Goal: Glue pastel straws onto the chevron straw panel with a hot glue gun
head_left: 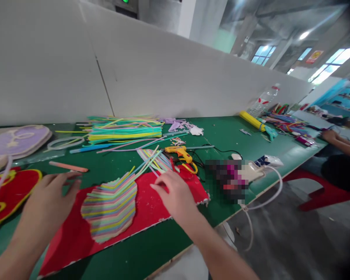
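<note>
While the left hand (pixel 51 194), part-open, and right hand (pixel 175 190), curled, grip unclear, flank the striped piece (pixel 111 212), arranging strips (pixel 135 175) seems underway, needing a light pinch.

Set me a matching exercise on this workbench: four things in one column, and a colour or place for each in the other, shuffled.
Things
1. Striped piece
2. Glue gun
3. Plastic bottle
4. Star-decorated piece

Colours and places
A. Clear, near the wall
B. Mostly pale purple
C. Lying on the red sheet, between the hands
D. Orange-yellow body

Right pairs: 1-C, 2-D, 3-A, 4-B
</note>
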Demonstrator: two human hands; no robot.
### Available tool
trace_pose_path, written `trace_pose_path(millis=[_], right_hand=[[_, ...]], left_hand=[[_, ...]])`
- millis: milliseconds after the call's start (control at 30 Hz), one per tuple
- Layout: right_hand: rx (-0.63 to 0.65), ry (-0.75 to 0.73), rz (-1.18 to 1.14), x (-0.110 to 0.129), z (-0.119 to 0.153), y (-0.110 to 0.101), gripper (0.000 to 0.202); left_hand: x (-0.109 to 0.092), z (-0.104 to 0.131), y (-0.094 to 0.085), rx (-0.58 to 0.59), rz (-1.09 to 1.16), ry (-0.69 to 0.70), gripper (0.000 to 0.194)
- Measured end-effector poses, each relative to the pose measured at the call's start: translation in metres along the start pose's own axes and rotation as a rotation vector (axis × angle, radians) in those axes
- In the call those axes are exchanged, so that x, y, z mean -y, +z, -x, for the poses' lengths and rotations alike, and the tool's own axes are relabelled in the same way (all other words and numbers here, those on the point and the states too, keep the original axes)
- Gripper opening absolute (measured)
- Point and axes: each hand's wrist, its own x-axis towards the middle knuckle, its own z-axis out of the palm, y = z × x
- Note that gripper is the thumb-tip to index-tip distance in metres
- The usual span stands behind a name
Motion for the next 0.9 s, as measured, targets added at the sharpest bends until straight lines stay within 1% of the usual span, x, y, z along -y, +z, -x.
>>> trace_pose_path(millis=[100,133,167,200,267,333,367,467,600,733,833,900], right_hand=[[0.127,-0.128,0.006,0.025,-0.032,0.034,0.009],[0.16,-0.16,0.022,0.029,-0.04,0.043,0.009],[0.176,-0.183,0.038,0.031,-0.047,0.052,0.01],[0.177,-0.199,0.051,0.032,-0.051,0.06,0.012],[0.134,-0.21,0.061,0.028,-0.056,0.074,0.017],[0.094,-0.198,0.042,0.021,-0.055,0.085,0.018],[0.091,-0.185,0.026,0.017,-0.053,0.088,0.018],[0.129,-0.124,-0.023,0.01,-0.047,0.095,0.014],[0.165,-0.067,-0.052,0.008,-0.044,0.098,0.014],[0.142,-0.152,-0.05,0.007,-0.043,0.097,0.015],[0.13,-0.212,-0.025,0.006,-0.044,0.096,0.016],[0.133,-0.226,-0.022,0.006,-0.044,0.094,0.017]], left_hand=[[-0.016,-0.01,-0.007,0.114,0.113,0.058,0.031],[-0.017,-0.012,-0.006,0.161,0.134,0.105,0.031],[-0.017,-0.013,-0.004,0.179,0.157,0.149,0.03],[-0.015,-0.013,-0.001,0.19,0.179,0.195,0.03],[-0.008,-0.011,0.008,0.212,0.225,0.262,0.031],[-0.001,-0.007,0.019,0.233,0.281,0.279,0.034],[0.002,-0.004,0.023,0.226,0.311,0.276,0.037],[0.006,0.006,0.033,0.191,0.362,0.275,0.038],[0.007,0.013,0.039,0.216,0.394,0.262,0.034],[0.006,0.015,0.039,0.226,0.444,0.258,0.029],[0.005,0.014,0.037,0.212,0.453,0.256,0.028],[0.003,0.013,0.035,0.194,0.453,0.26,0.027]])
